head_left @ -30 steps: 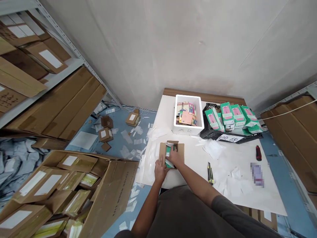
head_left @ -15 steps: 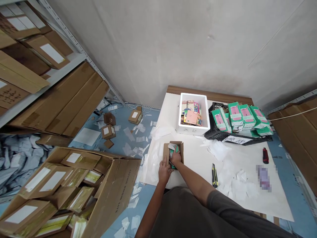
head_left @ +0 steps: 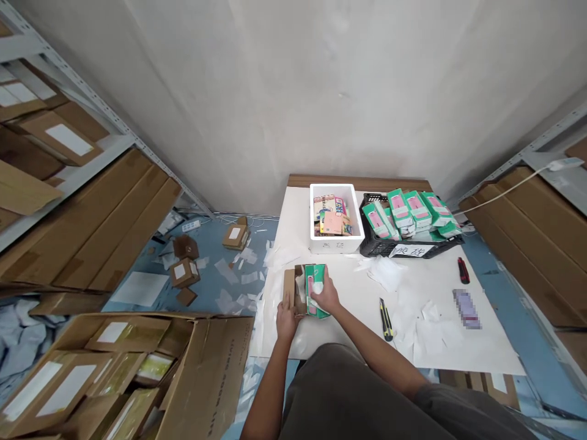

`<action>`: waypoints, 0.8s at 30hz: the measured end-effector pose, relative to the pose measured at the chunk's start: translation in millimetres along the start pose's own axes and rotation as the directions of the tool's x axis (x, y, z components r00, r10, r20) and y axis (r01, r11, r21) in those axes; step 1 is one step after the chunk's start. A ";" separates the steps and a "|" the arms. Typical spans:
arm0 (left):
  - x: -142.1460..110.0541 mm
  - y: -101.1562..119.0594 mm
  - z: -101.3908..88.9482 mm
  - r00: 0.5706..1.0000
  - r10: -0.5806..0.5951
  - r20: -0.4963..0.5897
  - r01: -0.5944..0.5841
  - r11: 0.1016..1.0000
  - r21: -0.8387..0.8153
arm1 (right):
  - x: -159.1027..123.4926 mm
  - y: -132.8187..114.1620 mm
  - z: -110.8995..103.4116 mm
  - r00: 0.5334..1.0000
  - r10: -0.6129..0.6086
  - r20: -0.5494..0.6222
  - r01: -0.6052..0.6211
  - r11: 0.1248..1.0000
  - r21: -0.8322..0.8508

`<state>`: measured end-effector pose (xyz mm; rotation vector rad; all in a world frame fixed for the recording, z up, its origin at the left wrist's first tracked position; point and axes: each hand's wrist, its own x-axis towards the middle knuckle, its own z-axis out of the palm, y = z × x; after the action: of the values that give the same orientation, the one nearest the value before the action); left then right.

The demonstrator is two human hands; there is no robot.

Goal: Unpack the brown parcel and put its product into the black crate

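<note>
Right now the packing step is in hand: the right hand (head_left: 326,297) grips a green-and-pink retail carton (head_left: 315,289) with curled fingers, its lower part seemingly inside a small brown cardboard shipping box (head_left: 290,289), near the left edge of the white tabletop (head_left: 440,342). The left hand (head_left: 285,316) is pressed flat against that box's outer wall, steadying it. Judging by this, the next move calls for seating the carton fully while the box is braced. A yellow-and-black utility knife (head_left: 384,310) lies nearby on the right.
</note>
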<state>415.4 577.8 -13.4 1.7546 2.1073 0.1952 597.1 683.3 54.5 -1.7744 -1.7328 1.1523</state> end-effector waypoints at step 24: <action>-76.9 62.6 -28.2 0.971 0.099 -0.216 -0.114 0.992 -0.058 | -58.4 218.9 -41.4 0.991 0.131 -0.015 -0.121 0.947 0.296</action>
<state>472.7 520.2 50.0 1.8795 2.1217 0.5024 771.8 605.7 -73.9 -1.7273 -1.3597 1.3459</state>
